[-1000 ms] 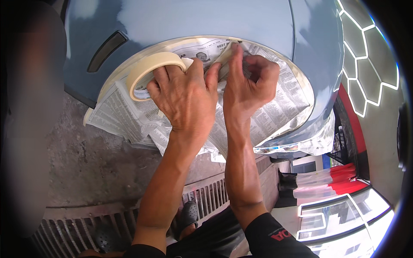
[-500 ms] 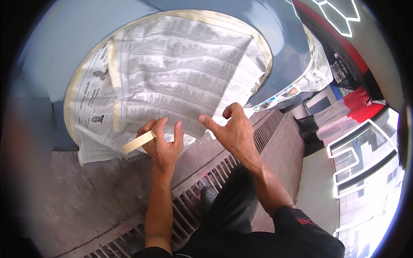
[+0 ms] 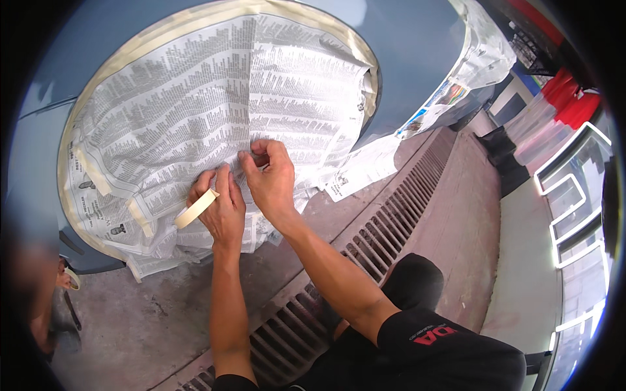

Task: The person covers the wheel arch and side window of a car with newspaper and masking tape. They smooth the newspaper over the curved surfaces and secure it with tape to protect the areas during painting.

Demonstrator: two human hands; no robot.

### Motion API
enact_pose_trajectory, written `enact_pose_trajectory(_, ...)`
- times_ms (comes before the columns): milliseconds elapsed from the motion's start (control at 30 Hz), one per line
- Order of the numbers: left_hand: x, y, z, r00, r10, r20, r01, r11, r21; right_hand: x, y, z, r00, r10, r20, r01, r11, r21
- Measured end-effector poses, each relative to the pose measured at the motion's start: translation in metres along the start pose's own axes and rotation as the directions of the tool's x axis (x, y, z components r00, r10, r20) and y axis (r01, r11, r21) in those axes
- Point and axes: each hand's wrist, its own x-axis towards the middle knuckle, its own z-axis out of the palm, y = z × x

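Note:
Sheets of newspaper (image 3: pixel 195 104) cover the round wheel arch of a blue-grey car body (image 3: pixel 417 58), with strips of masking tape (image 3: pixel 85 91) along the curved rim. A cream roll of masking tape (image 3: pixel 197 208) hangs on the fingers of my left hand (image 3: pixel 222 215), whose fingertips touch the lower part of the paper. Just right of it, my right hand (image 3: pixel 272 182) has its thumb and curled fingers against the paper beside a vertical crease. Whatever those fingers may pinch is hidden.
At the left edge, another person's hand (image 3: pixel 62 277) holds a tape roll (image 3: pixel 73 279). A metal floor grate (image 3: pixel 385 228) runs diagonally beneath my arms. More newspaper (image 3: pixel 482 52) hangs on the car's right end. Red and clear sheeting (image 3: pixel 554 107) stands by the wall at right.
The folded newspaper flap now lies spread to the right across the arch. My right hand has moved left, its fingers drawn in, close to my left hand. The other person's hand has come into view.

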Motion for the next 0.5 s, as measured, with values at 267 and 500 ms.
enact_pose_trajectory(267,-0.038,-0.016,-0.001,0.998,-0.002,0.063,-0.015,0.964,0.264,0.007,0.022,0.007,0.959,0.248,0.14,-0.283,0.885,0.37)
enact_pose_trajectory(500,-0.041,-0.026,-0.021,0.983,0.022,0.183,-0.073,0.959,0.274,0.007,0.018,-0.005,0.937,0.251,0.245,-0.343,0.796,0.498)
